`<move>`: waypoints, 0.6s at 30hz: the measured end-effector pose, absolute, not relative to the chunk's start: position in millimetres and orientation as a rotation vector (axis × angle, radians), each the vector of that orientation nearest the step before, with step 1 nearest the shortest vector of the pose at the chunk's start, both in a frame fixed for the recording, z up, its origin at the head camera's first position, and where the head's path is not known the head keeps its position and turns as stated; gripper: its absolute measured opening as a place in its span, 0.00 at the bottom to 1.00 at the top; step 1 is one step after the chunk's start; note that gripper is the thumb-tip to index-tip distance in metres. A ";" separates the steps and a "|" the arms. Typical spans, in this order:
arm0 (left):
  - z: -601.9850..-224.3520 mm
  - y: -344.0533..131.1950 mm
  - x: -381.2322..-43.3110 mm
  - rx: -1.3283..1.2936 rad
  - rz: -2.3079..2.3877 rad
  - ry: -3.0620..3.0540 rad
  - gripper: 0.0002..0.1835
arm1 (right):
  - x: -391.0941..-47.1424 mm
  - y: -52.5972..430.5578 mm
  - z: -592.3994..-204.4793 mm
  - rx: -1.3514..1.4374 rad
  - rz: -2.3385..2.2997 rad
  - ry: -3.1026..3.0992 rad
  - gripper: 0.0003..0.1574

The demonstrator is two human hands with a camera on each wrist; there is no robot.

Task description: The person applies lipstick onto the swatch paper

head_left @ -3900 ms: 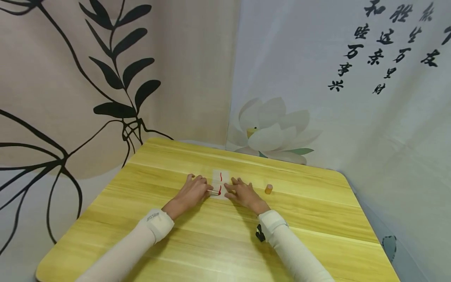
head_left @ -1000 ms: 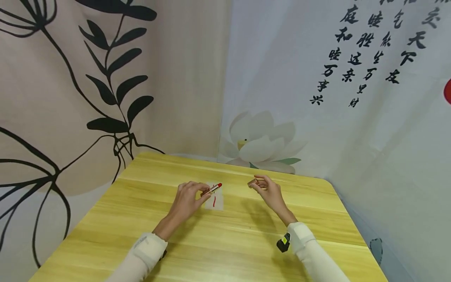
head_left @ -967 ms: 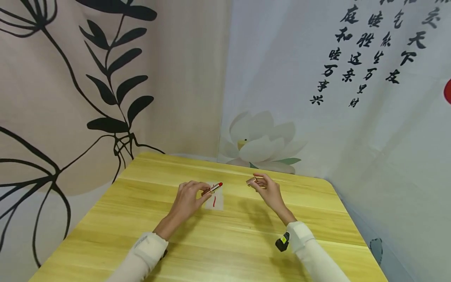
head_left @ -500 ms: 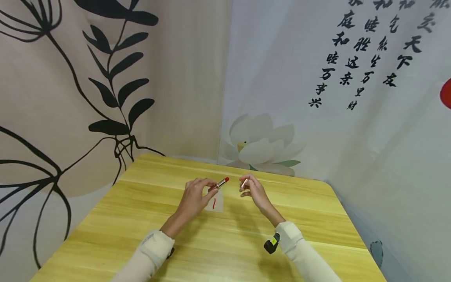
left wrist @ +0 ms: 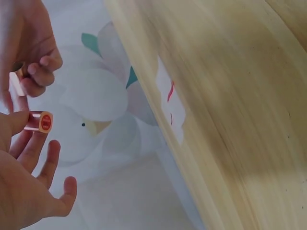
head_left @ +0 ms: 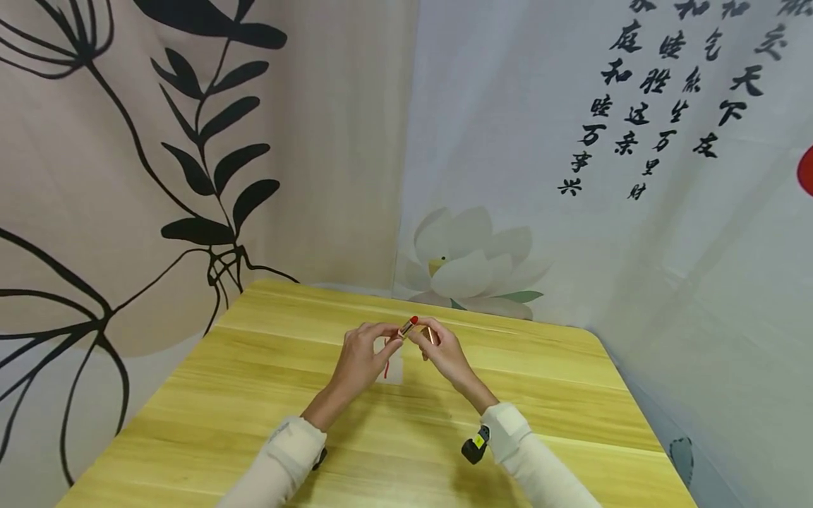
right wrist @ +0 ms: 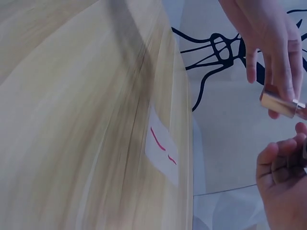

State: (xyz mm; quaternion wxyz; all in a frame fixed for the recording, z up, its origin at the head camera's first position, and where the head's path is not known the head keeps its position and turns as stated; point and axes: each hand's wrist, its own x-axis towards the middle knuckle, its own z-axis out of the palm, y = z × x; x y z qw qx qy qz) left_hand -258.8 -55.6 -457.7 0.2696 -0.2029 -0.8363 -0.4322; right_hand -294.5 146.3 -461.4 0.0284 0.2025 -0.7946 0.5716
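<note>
A lipstick (head_left: 408,328) with its red tip raised is pinched between the thumb and fingers of my left hand (head_left: 363,356). Its copper-coloured base (right wrist: 278,104) faces the right wrist view's left side. My right hand (head_left: 452,358) holds the lipstick cap (head_left: 431,335) in its curled fingers. That hand's thumb and index finger come right up to the red end of the lipstick. Both hands are raised above a small white paper (head_left: 395,374), which lies on the table with red strokes on it. In the head view the left hand partly covers the paper.
The yellow wood-grain table (head_left: 546,395) has its back edge close behind the hands. Behind it hangs a printed curtain (head_left: 343,141) with dark leaves, a lotus and black characters. A black device (head_left: 475,446) sits at the right wrist.
Earlier the left hand held the lipstick at the paper while the cap stood on the table. The right hand picked up the cap, tucked it into its fingers and moved left to the lipstick.
</note>
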 end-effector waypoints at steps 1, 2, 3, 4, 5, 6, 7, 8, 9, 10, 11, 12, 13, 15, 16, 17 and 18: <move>-457.9 -55.2 -258.7 -0.548 -1.170 -2.256 0.13 | -294.1 145.6 -461.1 0.637 1.761 -2.448 0.18; -458.5 -54.8 -258.9 -0.552 -1.171 -2.254 0.13 | -293.7 144.8 -460.9 0.646 1.763 -2.441 0.17; -458.9 -54.3 -258.9 -0.555 -1.172 -2.253 0.13 | -293.3 143.8 -460.7 0.655 1.765 -2.431 0.16; -459.4 -53.8 -259.1 -0.558 -1.170 -2.251 0.13 | -293.3 143.0 -460.9 0.655 1.764 -2.424 0.15; -459.6 -53.3 -259.1 -0.560 -1.170 -2.255 0.13 | -293.2 142.4 -460.9 0.660 1.768 -2.410 0.14; -459.9 -52.7 -259.4 -0.562 -1.172 -2.259 0.13 | -293.2 142.0 -461.2 0.657 1.774 -2.396 0.13; -459.9 -52.4 -259.4 -0.565 -1.170 -2.262 0.13 | -293.7 141.7 -461.6 0.653 1.778 -2.385 0.12; -460.1 -52.2 -259.5 -0.566 -1.165 -2.268 0.13 | -294.0 141.5 -461.8 0.647 1.786 -2.376 0.12; -460.1 -52.0 -259.5 -0.567 -1.162 -2.274 0.13 | -294.2 141.5 -461.9 0.640 1.788 -2.373 0.11; -460.2 -51.8 -259.5 -0.570 -1.161 -2.277 0.13 | -294.5 141.8 -461.8 0.634 1.792 -2.374 0.11; -460.0 -51.8 -259.2 -0.574 -1.161 -2.281 0.13 | -294.3 142.1 -461.1 0.632 1.794 -2.376 0.11; -460.2 -51.8 -259.0 -0.580 -1.159 -2.278 0.13 | -294.6 142.6 -460.9 0.625 1.790 -2.387 0.11; -460.5 -51.8 -258.7 -0.587 -1.157 -2.271 0.13 | -294.8 143.0 -460.5 0.626 1.785 -2.398 0.11; -460.4 -52.1 -258.1 -0.606 -1.160 -2.256 0.13 | -295.0 144.4 -459.6 0.640 1.774 -2.416 0.11; -460.2 -52.3 -257.7 -0.615 -1.162 -2.250 0.13 | -295.4 145.2 -459.7 0.652 1.765 -2.423 0.11; -460.1 -52.5 -257.5 -0.626 -1.163 -2.244 0.14 | -295.8 146.3 -459.8 0.669 1.757 -2.427 0.11; -460.3 -52.7 -257.8 -0.642 -1.164 -2.240 0.14 | -296.5 147.6 -460.4 0.687 1.748 -2.431 0.11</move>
